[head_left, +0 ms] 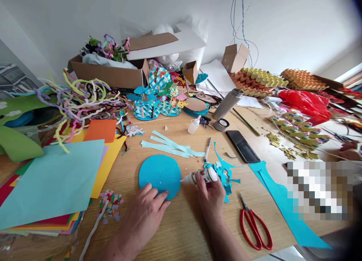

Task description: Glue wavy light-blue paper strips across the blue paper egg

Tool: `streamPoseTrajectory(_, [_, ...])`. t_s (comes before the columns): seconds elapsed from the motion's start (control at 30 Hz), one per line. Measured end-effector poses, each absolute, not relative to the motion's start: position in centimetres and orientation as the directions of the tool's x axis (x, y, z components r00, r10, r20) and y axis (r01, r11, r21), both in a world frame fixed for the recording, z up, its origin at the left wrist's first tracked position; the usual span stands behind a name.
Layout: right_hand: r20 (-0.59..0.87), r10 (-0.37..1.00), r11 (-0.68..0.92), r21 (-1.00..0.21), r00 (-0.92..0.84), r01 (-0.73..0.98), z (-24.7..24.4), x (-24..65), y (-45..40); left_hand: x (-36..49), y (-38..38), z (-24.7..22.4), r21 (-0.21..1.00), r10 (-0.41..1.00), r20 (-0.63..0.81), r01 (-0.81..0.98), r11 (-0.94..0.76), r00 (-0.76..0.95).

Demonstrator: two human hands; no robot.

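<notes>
A round blue disc (160, 174) lies flat on the wooden table, with a few small pale spots on it. The fingers of my left hand (147, 210) rest spread on its lower edge. My right hand (210, 197) is wrapped round a white glue bottle (208, 175), which is tilted on its side with its nozzle pointing left, close to the disc's right edge. Pale blue paper strips (169, 145) lie just behind the disc. Blue paper scraps (224, 174) are beside and behind my right hand.
Red-handled scissors (254, 229) lie at the right front, near a long blue offcut (288, 208). A black phone (242, 146), a small bottle (194, 125) and a metal flask (228, 103) stand or lie behind. Coloured paper sheets (56, 174) are stacked at left.
</notes>
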State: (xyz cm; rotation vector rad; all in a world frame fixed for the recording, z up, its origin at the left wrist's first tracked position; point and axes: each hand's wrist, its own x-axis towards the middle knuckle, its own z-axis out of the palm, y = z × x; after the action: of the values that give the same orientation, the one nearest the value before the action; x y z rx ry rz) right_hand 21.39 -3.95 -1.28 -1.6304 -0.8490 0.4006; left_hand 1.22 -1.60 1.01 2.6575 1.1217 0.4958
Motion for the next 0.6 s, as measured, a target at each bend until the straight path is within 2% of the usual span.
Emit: streamPoseTrajectory(0.6, [0.25, 0.707, -0.021, -0.928, 0.662, 0.373, -1.15, 21.17, -3.84, 1.29, -1.66, 1.06, 0.352, 0.743, 0.182, 0.662, -0.661, 0.644])
